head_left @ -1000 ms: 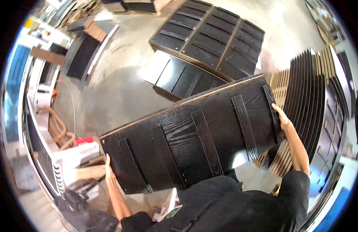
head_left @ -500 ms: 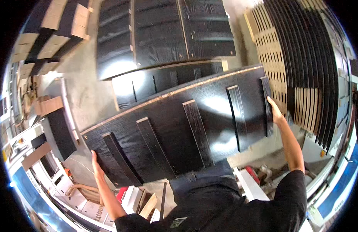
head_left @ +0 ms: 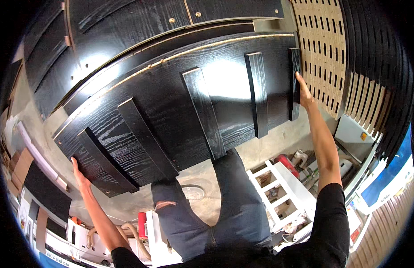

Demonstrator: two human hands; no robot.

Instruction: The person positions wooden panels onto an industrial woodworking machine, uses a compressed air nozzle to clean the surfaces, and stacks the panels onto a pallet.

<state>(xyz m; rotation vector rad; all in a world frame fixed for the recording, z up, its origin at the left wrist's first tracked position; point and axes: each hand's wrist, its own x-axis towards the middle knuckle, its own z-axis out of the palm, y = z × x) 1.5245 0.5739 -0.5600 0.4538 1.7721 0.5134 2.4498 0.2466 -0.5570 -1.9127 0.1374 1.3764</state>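
My two hands carry a wide black wood-grain panel (head_left: 171,111) between them, tilted with its right end farther away. Several raised black slats (head_left: 202,111) run across its upper face, and a pale raw strip shows along its far edge. At the near left end, my left hand (head_left: 80,177) grips the edge, thumb up and the other fingers hidden beneath. My right hand (head_left: 305,92) is closed on the right end beside the outermost slat, its fingers mostly hidden too. The panel's near edge is just in front of my knees.
Beyond the panel lie larger black panels (head_left: 126,27) with small holes and brass-coloured fittings. A tall stack of pale slotted boards (head_left: 318,53) and dark boards stands at the right. White machines flank me, with a white ladder-like frame (head_left: 278,196) and a red cylinder (head_left: 142,225) near my legs.
The panel has moved up and left in the picture, closer to the black panels beyond. My legs now show below it, and both hands keep their hold.
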